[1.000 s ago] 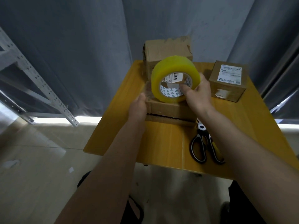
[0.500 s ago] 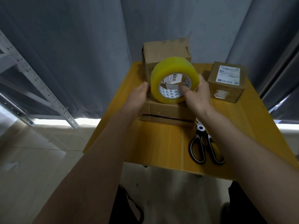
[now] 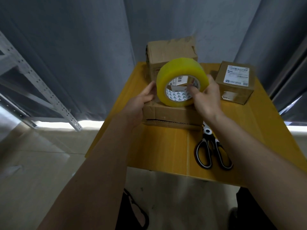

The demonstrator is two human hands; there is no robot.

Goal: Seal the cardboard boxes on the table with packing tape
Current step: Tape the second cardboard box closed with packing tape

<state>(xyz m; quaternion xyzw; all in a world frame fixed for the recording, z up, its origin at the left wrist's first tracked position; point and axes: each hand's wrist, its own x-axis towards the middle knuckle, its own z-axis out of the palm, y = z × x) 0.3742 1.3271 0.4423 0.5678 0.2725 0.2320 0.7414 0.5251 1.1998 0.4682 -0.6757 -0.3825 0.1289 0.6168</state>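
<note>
1. Two bare forearms are seen reaching forward from the near edge of the view over the yellow table [image 3: 162,150].
2. A pair of scissors [image 3: 213,151] with black and white handles is laid flat on the table, on the near right side of the flat box, with the handles turned toward the near edge.
3. A flat box [image 3: 172,114] is set on the table ahead of the scissors; a dark open slit is seen along its near side.
4. The left hand [image 3: 141,103] is placed at the left end of the flat box, with the fingers [image 3: 150,87] stretched loosely and touching the left rim of the tape roll.
5. A yellow tape roll [image 3: 181,80] is held upright on edge on top of the flat box, its printed core turned toward the camera.
6. The tape roll is gripped by the right hand [image 3: 206,100]: fingertips are hooked into the core and the thumb is pressed on the outer right rim.
7. A small box [image 3: 235,83] with a white label on top is set on the table to the right of the flat box, apart from it.
8. A taller box [image 3: 171,53] with a crumpled top is placed behind the flat box, at the far edge of the table.
9. Grey curtains [image 3: 83,47] are hung behind the table, and a white perforated metal frame [image 3: 41,90] is seen far to the left of the flat box.
</note>
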